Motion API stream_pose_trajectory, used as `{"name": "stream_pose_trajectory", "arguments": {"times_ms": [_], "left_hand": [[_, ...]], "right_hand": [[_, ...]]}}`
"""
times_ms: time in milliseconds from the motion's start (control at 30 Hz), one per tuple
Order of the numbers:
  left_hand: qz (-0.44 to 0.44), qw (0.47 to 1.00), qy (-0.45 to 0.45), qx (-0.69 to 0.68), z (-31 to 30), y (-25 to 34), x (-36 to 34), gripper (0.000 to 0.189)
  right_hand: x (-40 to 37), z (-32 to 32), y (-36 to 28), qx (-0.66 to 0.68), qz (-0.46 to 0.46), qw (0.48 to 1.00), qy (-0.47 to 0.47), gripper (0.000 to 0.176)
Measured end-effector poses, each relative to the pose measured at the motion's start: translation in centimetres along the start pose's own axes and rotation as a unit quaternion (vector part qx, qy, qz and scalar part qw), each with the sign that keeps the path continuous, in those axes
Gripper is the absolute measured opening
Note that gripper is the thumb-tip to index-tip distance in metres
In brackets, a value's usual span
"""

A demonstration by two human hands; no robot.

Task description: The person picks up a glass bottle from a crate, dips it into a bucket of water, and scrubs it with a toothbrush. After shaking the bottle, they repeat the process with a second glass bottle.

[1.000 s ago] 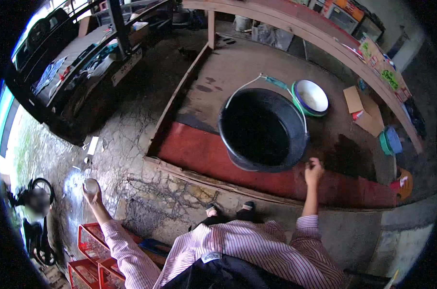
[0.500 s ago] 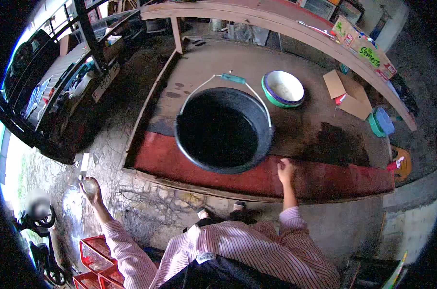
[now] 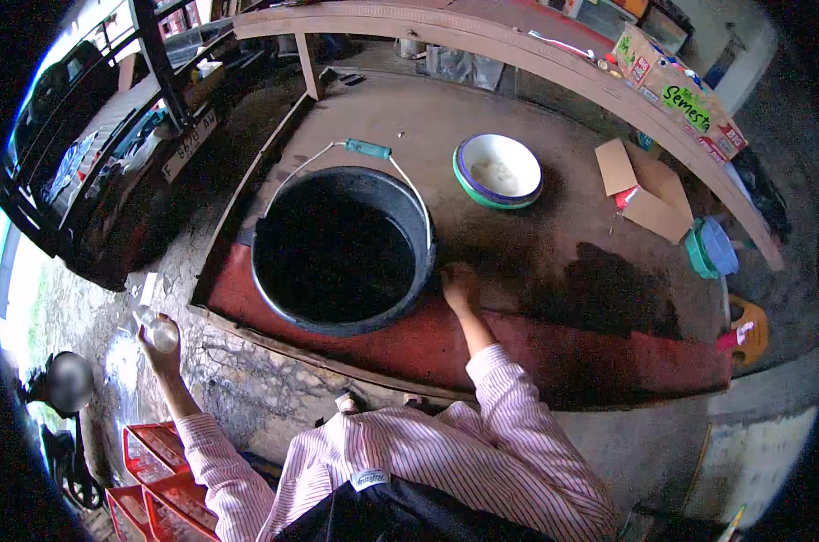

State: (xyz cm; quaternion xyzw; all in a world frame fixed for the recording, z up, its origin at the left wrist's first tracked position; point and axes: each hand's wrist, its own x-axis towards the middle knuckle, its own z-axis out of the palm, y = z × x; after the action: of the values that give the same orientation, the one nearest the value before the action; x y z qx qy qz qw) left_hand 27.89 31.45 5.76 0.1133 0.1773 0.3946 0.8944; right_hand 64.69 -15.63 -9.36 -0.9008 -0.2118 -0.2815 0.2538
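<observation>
My left hand is out to the left, its fingers wrapped round a clear glass bottle whose rounded base faces me. Beside the right side of a large black bucket is my right hand, over the wooden platform. Its fingers are dark and blurred, so their pose and any contact with the bucket do not show. Dark liquid seems to fill part of the bucket. Its wire handle with a teal grip stands raised toward the far side.
Stacked bowls, white on top and green below, sit on the platform. An open cardboard box and plastic baskets are at the right. Red crates stand at lower left. A vehicle is parked left. A wooden beam crosses behind.
My right hand has moved forward and left, closer to the bucket's side. The view has shifted right, so the bucket and bowls appear farther left. My left hand still holds the bottle.
</observation>
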Motion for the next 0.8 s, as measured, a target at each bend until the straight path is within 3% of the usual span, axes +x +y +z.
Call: {"name": "stream_pose_trajectory", "arguments": {"times_ms": [33, 133, 167, 200, 233, 300, 333, 400, 433, 467, 533, 600, 633, 667, 733, 767, 800], "left_hand": [[-0.004, 0.999, -0.018, -0.031, 1.8, -1.0, -1.4, 0.048], [-0.046, 0.991, -0.042, -0.117, 5.6, -3.4, -4.6, 0.048], [-0.085, 0.962, -0.075, -0.249, 4.2, -2.8, -4.0, 0.047], [-0.009, 0.996, -0.026, -0.090, 8.3, -4.8, -6.5, 0.047], [0.001, 0.997, -0.035, -0.066, 9.4, -5.4, -7.5, 0.047], [0.043, 0.997, -0.063, 0.031, 10.7, -6.4, -9.7, 0.048], [0.044, 0.998, -0.045, 0.006, 11.7, -7.1, -10.9, 0.046], [0.040, 0.986, -0.062, 0.152, 9.8, -5.9, -11.1, 0.042], [0.029, 0.972, -0.066, 0.225, 7.5, -4.6, -10.9, 0.039], [0.058, 0.965, 0.006, 0.254, 9.7, -6.5, -12.8, 0.038], [0.051, 0.941, -0.071, 0.327, 9.6, -7.2, -14.4, 0.039], [-0.007, 0.956, -0.006, 0.294, 8.0, -7.3, -15.0, 0.040], [0.028, 0.948, 0.059, 0.310, 9.3, -8.5, -16.2, 0.039], [0.101, 0.962, 0.028, 0.250, 7.2, -9.1, -16.5, 0.036], [0.078, 0.969, 0.017, 0.234, 5.7, -9.5, -16.9, 0.037], [0.086, 0.960, 0.026, 0.264, 5.5, -9.6, -17.0, 0.039], [0.058, 0.962, 0.046, 0.262, 5.4, -9.5, -17.1, 0.041]], "right_hand": [[0.5, 0.6, 0.0, 0.014, -0.046, 0.999, -0.012, 0.015], [1.6, 1.1, -1.0, 0.103, -0.032, 0.991, -0.080, 0.014], [2.0, 2.0, 0.3, 0.060, -0.074, 0.991, -0.096, 0.014], [3.2, 0.6, -0.7, 0.123, 0.006, 0.991, -0.054, 0.013], [5.0, -2.7, -2.9, 0.185, 0.087, 0.979, -0.014, 0.012], [11.1, -7.4, -5.6, 0.349, 0.069, 0.917, 0.181, 0.008], [13.8, -11.3, -8.4, 0.402, 0.138, 0.891, 0.160, 0.005], [18.1, -16.3, -12.0, 0.395, -0.011, 0.913, 0.100, 0.009], [19.8, -17.2, -13.5, 0.352, -0.091, 0.931, -0.007, 0.010], [20.9, -17.3, -14.8, 0.301, -0.169, 0.932, -0.114, 0.011], [20.6, -13.7, -17.3, 0.179, -0.259, 0.876, -0.365, 0.017], [18.1, -7.8, -18.4, 0.030, -0.269, 0.764, -0.586, 0.024], [16.9, -6.6, -19.1, -0.021, -0.332, 0.717, -0.612, 0.027], [16.0, -6.2, -19.9, -0.074, -0.389, 0.668, -0.630, 0.030], [15.3, -7.0, -21.8, -0.155, -0.430, 0.559, -0.692, 0.034], [13.6, -2.9, -17.9, -0.001, -0.500, 0.610, -0.615, 0.022], [13.2, -0.6, -15.0, 0.243, -0.457, 0.592, -0.617, 0.017]]}}
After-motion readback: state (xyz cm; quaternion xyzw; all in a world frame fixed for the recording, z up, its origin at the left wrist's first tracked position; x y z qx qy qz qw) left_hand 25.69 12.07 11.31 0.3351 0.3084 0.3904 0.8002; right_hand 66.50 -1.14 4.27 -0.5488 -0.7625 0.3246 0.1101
